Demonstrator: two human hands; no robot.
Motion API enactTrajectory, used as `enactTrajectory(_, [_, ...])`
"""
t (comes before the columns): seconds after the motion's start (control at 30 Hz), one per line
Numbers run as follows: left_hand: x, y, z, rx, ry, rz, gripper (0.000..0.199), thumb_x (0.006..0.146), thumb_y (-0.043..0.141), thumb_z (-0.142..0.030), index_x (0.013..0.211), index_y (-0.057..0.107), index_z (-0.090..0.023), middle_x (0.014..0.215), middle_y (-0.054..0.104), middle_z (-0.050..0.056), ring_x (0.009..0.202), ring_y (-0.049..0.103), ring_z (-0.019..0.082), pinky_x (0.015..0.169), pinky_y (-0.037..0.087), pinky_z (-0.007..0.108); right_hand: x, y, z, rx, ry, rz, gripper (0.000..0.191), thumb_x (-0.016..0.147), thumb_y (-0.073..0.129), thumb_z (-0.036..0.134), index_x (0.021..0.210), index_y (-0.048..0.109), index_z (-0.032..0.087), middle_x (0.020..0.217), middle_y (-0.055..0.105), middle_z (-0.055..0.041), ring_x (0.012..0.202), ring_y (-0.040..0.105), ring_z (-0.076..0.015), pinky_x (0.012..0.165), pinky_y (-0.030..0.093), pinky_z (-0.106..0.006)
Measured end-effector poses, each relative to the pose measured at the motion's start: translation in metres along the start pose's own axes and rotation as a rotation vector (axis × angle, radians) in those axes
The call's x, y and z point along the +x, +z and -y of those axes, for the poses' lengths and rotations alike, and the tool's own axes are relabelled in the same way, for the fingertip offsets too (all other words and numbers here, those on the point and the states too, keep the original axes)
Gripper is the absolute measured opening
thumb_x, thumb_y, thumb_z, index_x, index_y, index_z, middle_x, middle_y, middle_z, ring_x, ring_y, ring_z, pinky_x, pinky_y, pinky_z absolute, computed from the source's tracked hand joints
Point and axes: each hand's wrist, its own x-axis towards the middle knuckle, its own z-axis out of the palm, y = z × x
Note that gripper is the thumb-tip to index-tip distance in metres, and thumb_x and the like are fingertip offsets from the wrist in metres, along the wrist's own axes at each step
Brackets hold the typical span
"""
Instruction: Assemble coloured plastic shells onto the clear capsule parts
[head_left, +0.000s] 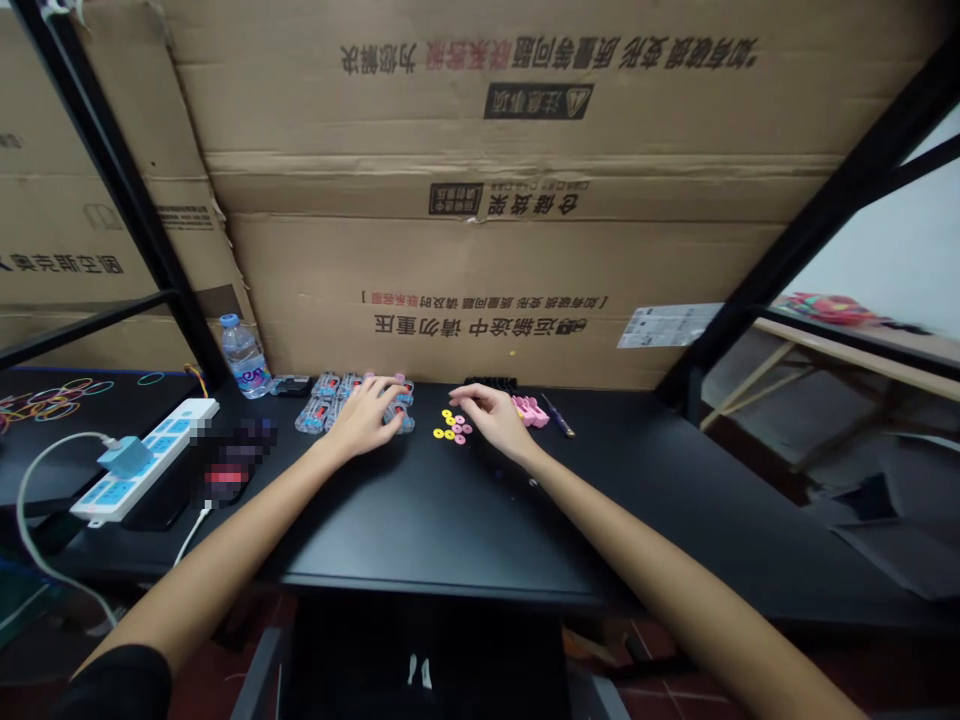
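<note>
My left hand (366, 417) lies over a group of small clear plastic packs (315, 415) with red and blue contents, and its fingers rest on the packs at their right end. I cannot tell whether it grips one. My right hand (489, 415) hovers just right of a small cluster of yellow and pink rings (450, 428) on the black tabletop (420, 520). It holds nothing. Beyond its fingers lie a pink plastic piece (531, 410) and a slim dark pen-like tool (559, 415).
A white power strip (142, 460) with a blue plug and cable lies at the left, beside a pixelated blurred object (229, 462). A water bottle (244, 356) stands at the back. Coloured rubber bands (52, 400) lie far left. Large cardboard sheets (480, 130) stand behind the table inside a black frame.
</note>
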Motion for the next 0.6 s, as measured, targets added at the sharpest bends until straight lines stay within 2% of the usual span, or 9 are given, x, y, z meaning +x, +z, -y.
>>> enactTrajectory(0.07, [0.004,0.002,0.008,0.020,-0.021,0.015,0.032,0.098,0.060,-0.030,0.128,0.070,-0.026,0.139,0.065,0.010,0.136,0.053,0.033,0.117,0.044,0.051,0.005,-0.002,-0.007,-0.083,-0.087,0.024,0.026,0.095,0.056,0.031,0.080,0.077,0.023,0.095,0.079,-0.0075,0.095,0.074,-0.0261,0.093,0.058,-0.047])
enactTrajectory(0.13, [0.001,0.004,0.013,0.024,-0.028,0.034,0.030,0.098,0.059,-0.031,0.126,0.071,-0.027,0.138,0.065,0.010,0.134,0.054,0.032,0.116,0.045,0.051,0.004,-0.005,-0.012,-0.144,-0.125,0.049,0.030,0.094,0.054,0.026,0.072,0.074,0.024,0.094,0.078,-0.0073,0.096,0.073,-0.0259,0.094,0.057,-0.046])
enactTrajectory(0.2, [-0.004,0.007,0.014,0.020,-0.031,0.050,0.031,0.099,0.059,-0.034,0.126,0.071,-0.027,0.139,0.065,0.010,0.134,0.054,0.032,0.114,0.045,0.050,-0.001,-0.011,-0.014,-0.194,-0.104,0.064,0.030,0.097,0.051,0.026,0.078,0.075,0.024,0.095,0.078,-0.0064,0.097,0.071,-0.0258,0.094,0.056,-0.045])
enactTrajectory(0.27, [-0.010,0.009,0.013,0.012,-0.036,0.072,0.032,0.100,0.059,-0.037,0.128,0.070,-0.028,0.141,0.064,0.009,0.135,0.054,0.032,0.114,0.044,0.050,-0.005,-0.021,-0.013,-0.241,-0.059,0.070,0.031,0.103,0.048,0.029,0.093,0.077,0.025,0.101,0.078,-0.0056,0.101,0.071,-0.0259,0.097,0.054,-0.045])
enactTrajectory(0.37, [-0.018,0.012,0.010,-0.014,-0.043,0.115,0.033,0.100,0.060,-0.044,0.128,0.072,-0.029,0.143,0.064,0.008,0.134,0.054,0.033,0.116,0.042,0.052,-0.006,-0.041,-0.009,-0.270,0.005,-0.023,0.031,0.107,0.048,0.039,0.103,0.076,0.026,0.106,0.078,-0.0055,0.105,0.071,-0.0269,0.099,0.053,-0.043])
enactTrajectory(0.5, [-0.026,0.016,0.006,-0.038,-0.026,0.170,0.034,0.103,0.059,-0.042,0.134,0.070,-0.033,0.147,0.063,0.006,0.135,0.055,0.032,0.121,0.035,0.055,-0.006,-0.053,-0.001,-0.333,0.075,-0.124,0.035,0.106,0.050,0.047,0.095,0.076,0.026,0.098,0.079,-0.0067,0.096,0.071,-0.0284,0.089,0.055,-0.043])
enactTrajectory(0.6, [-0.030,0.015,0.000,-0.053,0.012,0.208,0.034,0.105,0.055,-0.042,0.136,0.069,-0.035,0.148,0.062,0.005,0.134,0.056,0.031,0.123,0.032,0.056,-0.010,-0.043,0.008,-0.424,0.021,-0.033,0.034,0.105,0.052,0.046,0.092,0.077,0.027,0.096,0.079,-0.0075,0.095,0.070,-0.0295,0.091,0.055,-0.047])
